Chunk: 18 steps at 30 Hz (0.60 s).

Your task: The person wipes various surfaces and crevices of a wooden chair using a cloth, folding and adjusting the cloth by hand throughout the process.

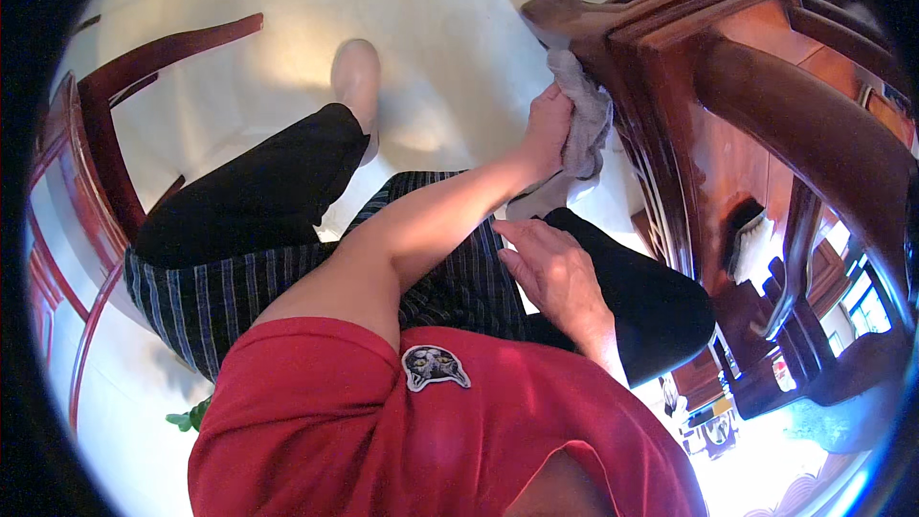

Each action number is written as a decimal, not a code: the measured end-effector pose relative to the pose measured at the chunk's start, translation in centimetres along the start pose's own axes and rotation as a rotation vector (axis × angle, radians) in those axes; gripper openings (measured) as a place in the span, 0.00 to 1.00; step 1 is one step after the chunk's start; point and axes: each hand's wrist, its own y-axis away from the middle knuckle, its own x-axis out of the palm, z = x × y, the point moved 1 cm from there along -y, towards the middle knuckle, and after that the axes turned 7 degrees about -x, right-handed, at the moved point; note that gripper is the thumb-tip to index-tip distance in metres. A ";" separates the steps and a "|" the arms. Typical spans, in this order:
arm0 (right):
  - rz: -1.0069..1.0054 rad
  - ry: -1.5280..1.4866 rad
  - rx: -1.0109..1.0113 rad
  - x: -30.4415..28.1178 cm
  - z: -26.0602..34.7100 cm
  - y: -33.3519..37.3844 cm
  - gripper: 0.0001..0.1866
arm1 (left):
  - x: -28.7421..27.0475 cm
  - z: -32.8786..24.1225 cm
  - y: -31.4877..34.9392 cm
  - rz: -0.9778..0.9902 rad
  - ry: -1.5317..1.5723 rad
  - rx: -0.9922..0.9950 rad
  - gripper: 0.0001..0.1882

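My left hand point(549, 126) is closed round a crumpled grey cloth point(586, 124). The cloth lies against the edge of a dark red-brown wooden piece of furniture point(661, 48), perhaps a chair or bench, with moulded edges and a curved arm or leg. Fingers stretched out and holding nothing, my right hand point(560, 278) hovers over or rests on my lap near the right thigh; whether it touches is unclear. My left forearm reaches across in front of my body. Part of the furniture's edge is hidden behind the cloth.
Another red-brown wooden chair point(110, 134) stands at the left, its legs bent by the lens. The pale floor point(431, 10) spreads ahead. My shoe point(356, 81) is planted there. Beside the right-hand furniture shows a dark thing with pale bristles point(751, 244), like a brush. Green leaves point(190, 416) show lower left.
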 end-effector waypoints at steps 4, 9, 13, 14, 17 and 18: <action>-0.004 0.006 -0.031 0.3 0.2 -0.2 0.15 | -1.7 -1.8 0.3 0.422 0.009 -0.003 0.07; 0.011 0.045 -0.032 0.6 0.7 -0.9 0.16 | -7.0 -2.1 -6.5 0.521 -0.746 0.585 0.11; 0.021 0.064 0.028 0.3 0.0 -0.8 0.17 | -7.0 -9.5 -5.8 0.482 -0.578 0.402 0.15; 0.030 0.062 0.027 0.3 0.1 -0.9 0.17 | -7.8 -10.9 -6.0 0.500 -0.359 0.167 0.15; 0.029 0.009 0.043 0.4 0.1 -0.7 0.17 | -7.0 -13.2 -7.2 0.523 0.093 -0.310 0.16; 0.030 0.013 0.044 0.5 0.0 -0.7 0.17 | -6.0 -14.1 -7.8 0.463 -0.090 -0.171 0.15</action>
